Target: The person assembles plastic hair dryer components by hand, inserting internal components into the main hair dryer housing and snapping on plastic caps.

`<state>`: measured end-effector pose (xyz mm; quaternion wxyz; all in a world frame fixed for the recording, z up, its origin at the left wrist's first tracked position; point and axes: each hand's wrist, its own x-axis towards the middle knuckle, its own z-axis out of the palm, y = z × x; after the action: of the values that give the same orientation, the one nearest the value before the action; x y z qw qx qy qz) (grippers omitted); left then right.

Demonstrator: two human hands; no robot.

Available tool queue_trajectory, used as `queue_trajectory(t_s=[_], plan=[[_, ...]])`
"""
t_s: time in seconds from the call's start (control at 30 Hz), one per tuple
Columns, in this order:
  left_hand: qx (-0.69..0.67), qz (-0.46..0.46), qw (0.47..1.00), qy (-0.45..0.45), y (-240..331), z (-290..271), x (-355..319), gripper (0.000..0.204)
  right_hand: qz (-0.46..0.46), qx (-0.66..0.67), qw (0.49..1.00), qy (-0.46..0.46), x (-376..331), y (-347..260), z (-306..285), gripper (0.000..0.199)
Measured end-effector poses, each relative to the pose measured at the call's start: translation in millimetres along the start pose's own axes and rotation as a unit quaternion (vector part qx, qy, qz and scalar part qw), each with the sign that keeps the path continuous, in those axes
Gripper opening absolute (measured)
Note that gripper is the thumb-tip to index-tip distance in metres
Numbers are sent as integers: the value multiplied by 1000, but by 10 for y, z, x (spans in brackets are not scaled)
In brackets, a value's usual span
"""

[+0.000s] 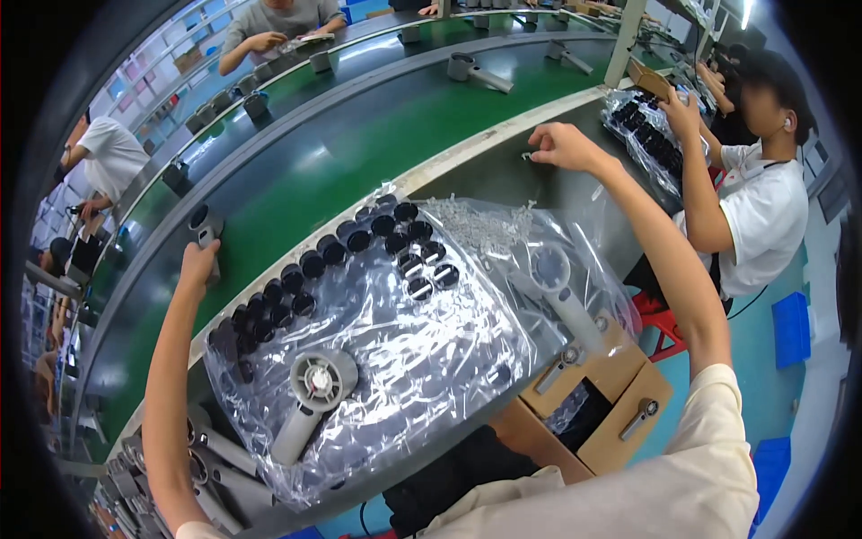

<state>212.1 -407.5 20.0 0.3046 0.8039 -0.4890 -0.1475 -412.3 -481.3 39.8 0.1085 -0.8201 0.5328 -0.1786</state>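
At the far left, my left hand [199, 262] is closed around the handle of a grey hair-dryer-shaped housing [206, 221] over the green conveyor belt. My right hand [567, 147] is raised at the far right edge of the workbench, its fingers pinched on a small pale piece [526, 156] too small to name. Between my arms, another grey housing [323, 381] with a round finned opening lies on a clear plastic bag [422, 346]. Black cylindrical caps [334, 251] stand in rows along the bag's far side. A heap of small clear plastic parts [485, 229] lies to their right.
A bagged grey housing [566, 301] lies right of the caps. An open cardboard box [539, 422] stands below the bench edge. More grey housings [220, 481] crowd the lower left. A co-worker [754, 180] sits at the right; others work across the conveyor belt [359, 162].
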Motion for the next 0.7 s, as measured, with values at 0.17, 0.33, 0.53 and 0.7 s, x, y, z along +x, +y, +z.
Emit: queue_trajectory(t_s=[0.17, 0.33, 0.53, 0.7], plan=[[35, 4, 999, -21, -62, -98, -74, 41, -7, -45, 999, -2, -232, -226, -111, 33], [47, 14, 998, -24, -98, -201, -187, 48, -17, 43, 986, -161, -447, -868, -49, 36], [254, 75, 964, 5, -7, -255, -216, 53, -55, 84, 979, -178, -488, -797, 60, 13], [370, 257, 888, 92, 362, -254, -233, 47, -3, 149, 967, -206, -486, -723, -12, 15]])
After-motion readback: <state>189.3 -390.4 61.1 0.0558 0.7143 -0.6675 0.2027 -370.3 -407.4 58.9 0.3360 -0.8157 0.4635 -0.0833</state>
